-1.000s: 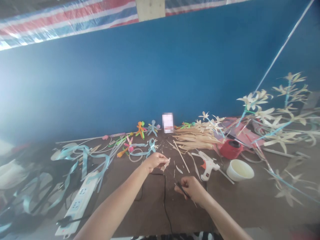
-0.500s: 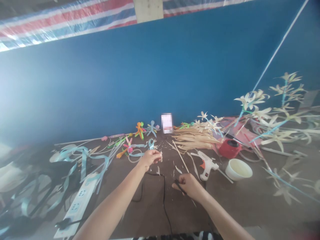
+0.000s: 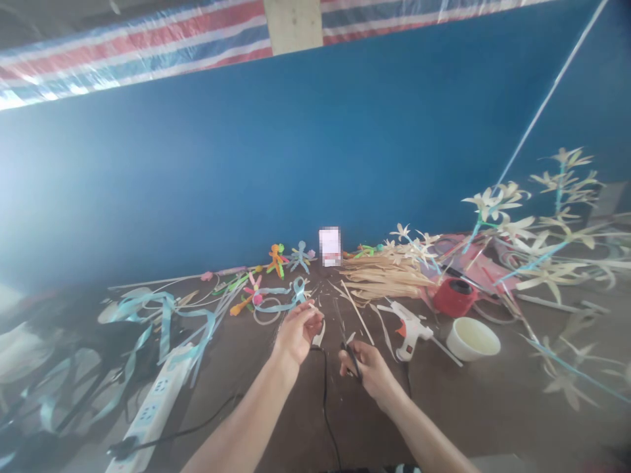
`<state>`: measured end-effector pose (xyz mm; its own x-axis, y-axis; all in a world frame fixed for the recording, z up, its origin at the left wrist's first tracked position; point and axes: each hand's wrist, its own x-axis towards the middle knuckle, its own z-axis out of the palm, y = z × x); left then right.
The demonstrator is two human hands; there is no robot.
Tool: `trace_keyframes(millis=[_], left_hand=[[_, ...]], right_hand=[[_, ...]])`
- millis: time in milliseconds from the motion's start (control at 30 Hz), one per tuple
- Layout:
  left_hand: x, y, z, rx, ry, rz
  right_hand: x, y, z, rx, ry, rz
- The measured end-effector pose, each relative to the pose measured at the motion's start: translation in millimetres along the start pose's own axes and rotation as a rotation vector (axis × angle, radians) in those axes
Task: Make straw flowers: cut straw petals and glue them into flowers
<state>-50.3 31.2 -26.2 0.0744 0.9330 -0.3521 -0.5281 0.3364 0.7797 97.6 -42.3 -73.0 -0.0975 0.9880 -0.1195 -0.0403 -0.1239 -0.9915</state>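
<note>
My left hand [image 3: 296,334] is closed in a pinch above the middle of the table, a small pale strip [image 3: 311,305] showing at its fingertips. Black-handled scissors [image 3: 351,360] are in my right hand [image 3: 372,373], a little lower and to the right, their blades pointing away from me. The blades lie just right of my left hand, apart from it. Under my left fingers lies a pale object [image 3: 319,336], partly covered, so its kind is unclear.
To the right are a white glue gun [image 3: 410,328], a white bowl [image 3: 458,348], a red container [image 3: 454,299], dried strips [image 3: 384,276] and pale flower stems [image 3: 557,263]. A power strip [image 3: 152,401], blue ribbon [image 3: 165,312] and small colourful figures [image 3: 276,261] are left. A black cable [image 3: 325,394] runs between my arms.
My left hand has turned and come slightly nearer to me. In my right hand the scissors have swung round, their blades now plainly visible and pointing away from me.
</note>
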Motion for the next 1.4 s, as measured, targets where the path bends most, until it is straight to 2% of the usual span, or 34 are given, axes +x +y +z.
trace_keyframes(millis=[100, 200, 267, 367, 500, 633, 733, 833, 1000, 1133, 1267, 1400], left_hand=[[-11, -11, 8, -0.114, 0.01, -0.091], [-20, -25, 13, -0.13, 0.029, -0.146], [-26, -33, 15, -0.11, -0.02, -0.152], [-34, -41, 19, -0.058, -0.115, -0.106], [-43, -44, 21, 0.072, -0.14, 0.016], [-47, -35, 13, 0.291, -0.135, 0.131], [-45, -24, 6, 0.457, -0.127, 0.114], [-42, -15, 4, 0.631, -0.193, 0.085], [-37, -14, 11, 0.842, -0.31, 0.206], [-35, -19, 12, 0.856, -0.323, 0.22], [-35, -25, 9, 0.798, -0.332, 0.092], [-35, -31, 5, 0.622, -0.224, 0.015]], right_hand=[[-5, -1, 4, 0.115, 0.002, -0.008], [-2, -4, 3, 0.252, 0.153, -0.062], [2, -9, 1, 0.322, 0.234, -0.088], [6, -18, -2, 0.362, 0.259, -0.101], [6, -21, -4, 0.34, 0.291, -0.126], [5, -20, -9, 0.258, 0.231, -0.14], [6, -24, -14, 0.183, 0.147, -0.138], [9, -29, -17, 0.133, 0.051, -0.114], [11, -29, -19, 0.052, -0.007, -0.094], [11, -26, -22, 0.028, -0.029, -0.089], [9, -29, -25, 0.043, -0.054, -0.067], [7, -29, -26, 0.038, 0.025, -0.104]])
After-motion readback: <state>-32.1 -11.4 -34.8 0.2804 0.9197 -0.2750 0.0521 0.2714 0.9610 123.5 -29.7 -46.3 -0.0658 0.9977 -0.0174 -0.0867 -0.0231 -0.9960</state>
